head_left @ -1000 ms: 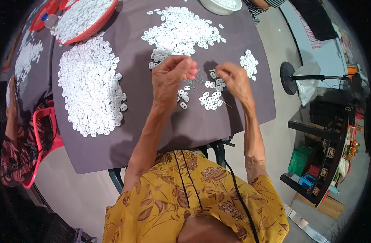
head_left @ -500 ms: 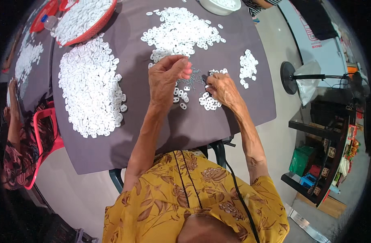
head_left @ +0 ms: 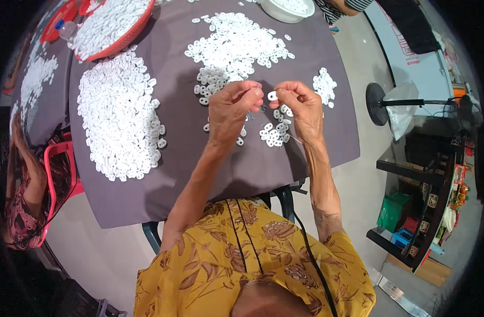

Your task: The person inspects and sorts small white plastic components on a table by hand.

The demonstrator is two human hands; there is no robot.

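the right hand (head_left: 302, 108) has moved up, pinching a white oval piece (head_left: 272, 95) at three o'clock of the left hand (head_left: 230, 112), whose narrow pinch hides its contents; steady edge-holding should help.

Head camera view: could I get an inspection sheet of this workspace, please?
Surface: grey-purple cloth-covered table, partly covered.
Job's things: loose small white two-holed oval pieces, thin grey slivers.
Clutter: round red perforated basket and round white bowl, both holding white pieces.
Hands: left hand, fingers drawn together, contents unclear; right hand pinching one white oval piece.
Cables: thin black cable across the yellow floral fabric shirt.
Surroundings: red plastic chair left, black tiered shelf right.
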